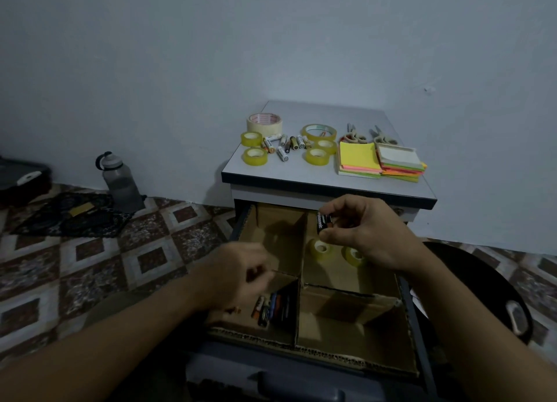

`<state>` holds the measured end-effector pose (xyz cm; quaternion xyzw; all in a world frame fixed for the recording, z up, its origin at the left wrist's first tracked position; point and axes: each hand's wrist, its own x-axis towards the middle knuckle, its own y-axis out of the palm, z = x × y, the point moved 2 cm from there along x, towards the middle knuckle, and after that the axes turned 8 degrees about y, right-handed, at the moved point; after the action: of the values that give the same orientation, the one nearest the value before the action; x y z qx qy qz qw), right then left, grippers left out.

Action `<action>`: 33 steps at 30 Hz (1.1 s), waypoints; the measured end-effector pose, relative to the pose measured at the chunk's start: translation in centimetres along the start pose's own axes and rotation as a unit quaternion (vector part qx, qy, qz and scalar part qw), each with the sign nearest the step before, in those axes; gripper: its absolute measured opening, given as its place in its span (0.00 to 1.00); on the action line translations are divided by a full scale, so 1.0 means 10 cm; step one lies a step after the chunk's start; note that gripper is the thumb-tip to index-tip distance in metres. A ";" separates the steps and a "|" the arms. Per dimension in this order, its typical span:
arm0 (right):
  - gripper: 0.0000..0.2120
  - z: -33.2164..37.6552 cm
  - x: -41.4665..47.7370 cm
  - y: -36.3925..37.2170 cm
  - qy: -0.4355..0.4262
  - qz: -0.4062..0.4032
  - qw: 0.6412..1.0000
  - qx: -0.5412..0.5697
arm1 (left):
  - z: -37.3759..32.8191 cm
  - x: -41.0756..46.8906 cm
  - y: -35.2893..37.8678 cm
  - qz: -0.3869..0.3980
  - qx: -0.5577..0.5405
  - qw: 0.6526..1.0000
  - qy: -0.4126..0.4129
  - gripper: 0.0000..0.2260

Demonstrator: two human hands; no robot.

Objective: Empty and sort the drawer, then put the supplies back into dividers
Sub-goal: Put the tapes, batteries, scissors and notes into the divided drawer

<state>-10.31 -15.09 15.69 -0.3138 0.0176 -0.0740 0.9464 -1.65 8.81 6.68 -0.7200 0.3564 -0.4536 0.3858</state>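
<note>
My right hand (361, 229) pinched a black battery (324, 223) between thumb and forefinger above the drawer's (417, 326) far-right compartment, over two tape rolls (321, 248). My blurred left hand (238, 269), its grip impossible to tell, hovered over the batteries (271, 309) in the near-left section. A slip risked dropping the cell among the tape, mis-sorted.

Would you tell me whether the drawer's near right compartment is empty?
Empty: the near right compartment shows only bare cardboard; batteries lie in the near left one, two tape rolls in the far right.
</note>
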 end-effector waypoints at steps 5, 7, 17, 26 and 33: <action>0.14 -0.01 -0.08 0.27 0.026 0.018 0.999 0.005 | 0.49 -0.13 -0.17 -0.111 0.029 0.988 -0.102 0.07; 0.15 0.01 -0.11 0.43 0.037 0.031 0.999 -0.004 | 0.60 -0.20 -0.10 -0.132 -0.019 0.978 -0.161 0.05; 0.17 -0.03 -0.15 1.37 0.067 0.133 0.985 -0.087 | 0.68 -0.26 0.01 -0.130 -0.235 0.913 -0.308 0.10; 0.10 -0.04 0.07 1.83 0.075 0.093 0.981 -0.155 | 0.75 -0.23 0.00 -0.142 -0.260 0.898 -0.326 0.09; 0.14 -0.10 0.08 2.00 0.058 0.077 0.981 -0.167 | 0.70 -0.23 0.01 -0.142 -0.250 0.905 -0.314 0.09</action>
<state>-7.01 0.08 3.00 -0.4605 0.1091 -0.0148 0.8808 4.09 12.35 3.71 -0.9410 0.2122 -0.1503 0.2166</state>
